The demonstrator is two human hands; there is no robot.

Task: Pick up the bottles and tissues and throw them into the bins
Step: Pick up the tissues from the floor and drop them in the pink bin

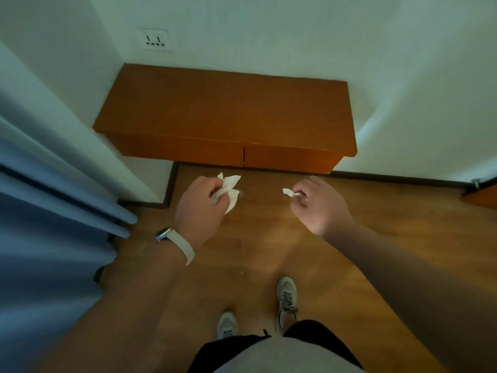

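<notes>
My left hand [200, 205], with a white watch strap on the wrist, grips a crumpled white tissue [230, 187] whose ends stick out past the fingers. My right hand [318, 204] pinches a smaller white tissue scrap [289, 192] between thumb and fingers. Both hands are held out in front of me above the wooden floor, roughly level with each other and apart. No bottle and no bin is in view.
An orange-brown wooden shelf with two drawer fronts [226, 114] juts from the white wall ahead. A blue curtain [48, 238] hangs at the left. A wall socket [156, 39] sits above. My shoes [286, 297] stand on the wooden floor [269, 238].
</notes>
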